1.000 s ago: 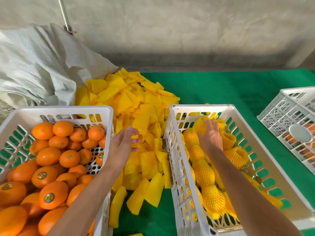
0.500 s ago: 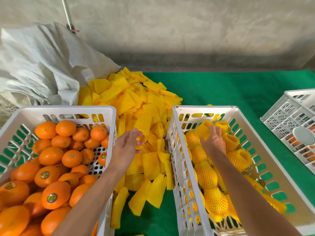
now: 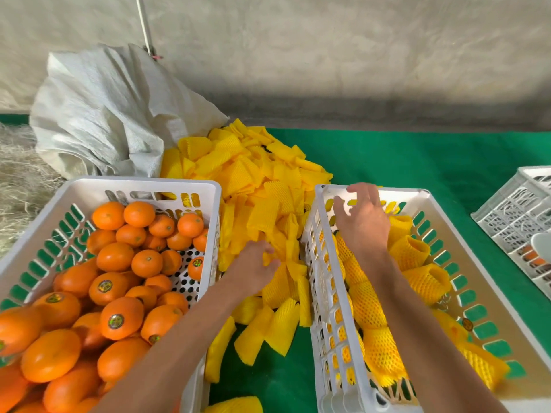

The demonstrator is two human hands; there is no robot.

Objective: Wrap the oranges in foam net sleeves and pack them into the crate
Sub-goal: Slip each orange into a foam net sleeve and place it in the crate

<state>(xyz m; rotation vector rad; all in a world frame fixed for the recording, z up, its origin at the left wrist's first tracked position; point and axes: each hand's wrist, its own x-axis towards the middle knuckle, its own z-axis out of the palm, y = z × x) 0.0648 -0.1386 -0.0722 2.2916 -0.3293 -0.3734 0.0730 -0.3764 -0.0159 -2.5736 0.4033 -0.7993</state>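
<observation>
Bare oranges [image 3: 114, 257] fill the white crate [image 3: 143, 186] on the left. Loose yellow foam net sleeves [image 3: 244, 174] lie heaped between the two crates. The white crate [image 3: 447, 222] on the right holds several wrapped oranges [image 3: 368, 305] in yellow nets. My left hand [image 3: 252, 268] is down on the near part of the sleeve pile, its fingers curled onto a sleeve. Over the far left corner of the right crate hovers my right hand [image 3: 362, 222], fingers spread and holding nothing.
A third white crate [image 3: 512, 216] stands at the right edge on the green mat [image 3: 417, 156]. A white woven sack [image 3: 113, 114] slumps behind the left crate, with straw [image 3: 18, 180] to its left. A thin pole [image 3: 146, 25] rises before the concrete wall.
My right hand has lifted off the wrapped oranges and moved toward the crate's far left corner, empty. My left hand has dropped onto the sleeve pile and its fingers have curled.
</observation>
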